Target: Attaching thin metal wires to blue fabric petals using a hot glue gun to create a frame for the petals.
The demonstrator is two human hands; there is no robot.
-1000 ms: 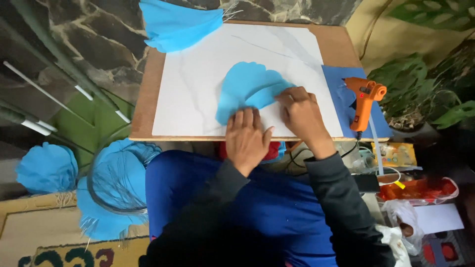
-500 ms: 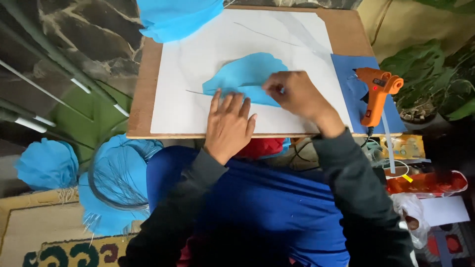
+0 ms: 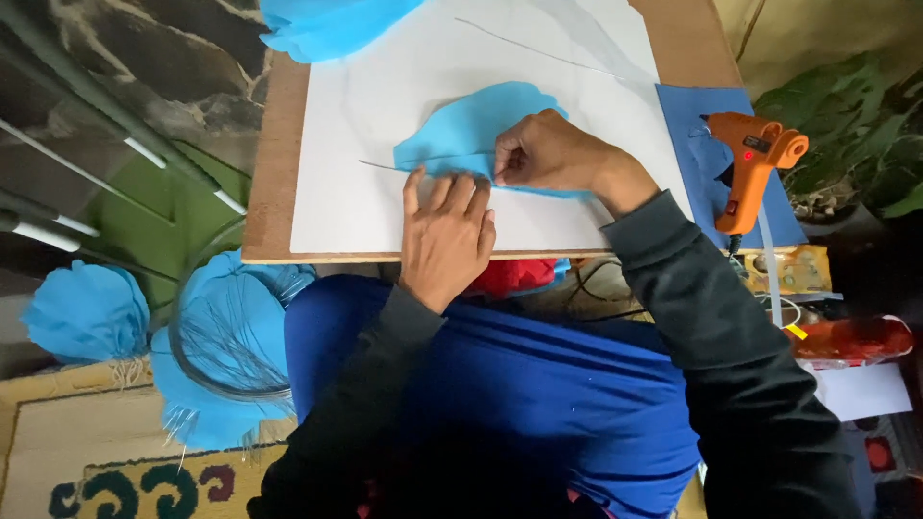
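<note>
Your left hand (image 3: 444, 235) lies flat and released on the white sheet (image 3: 365, 125), fingertips pressing the near edge of the blue petal (image 3: 471, 130) and the thin wire (image 3: 385, 166) that runs out from under it to the left. Your right hand (image 3: 543, 154) is clenched on the petal's right side, pinching the petal, and likely the wire, though what sits between those fingers is hidden. The petal itself lies mid-sheet on the board (image 3: 274, 192), your working surface. Right of the petal, the orange glue gun (image 3: 755, 163) rests on a blue sheet (image 3: 692, 115) near the board's edge. Beyond the petal, a second wire (image 3: 538, 53) lies loose on the white sheet, and more blue paper (image 3: 327, 24) overhangs the far corner. The risks, as I judge them: the wire could slide off line if your left fingertips lift, and the thin petal could crease or tear under the right-hand pinch.
</note>
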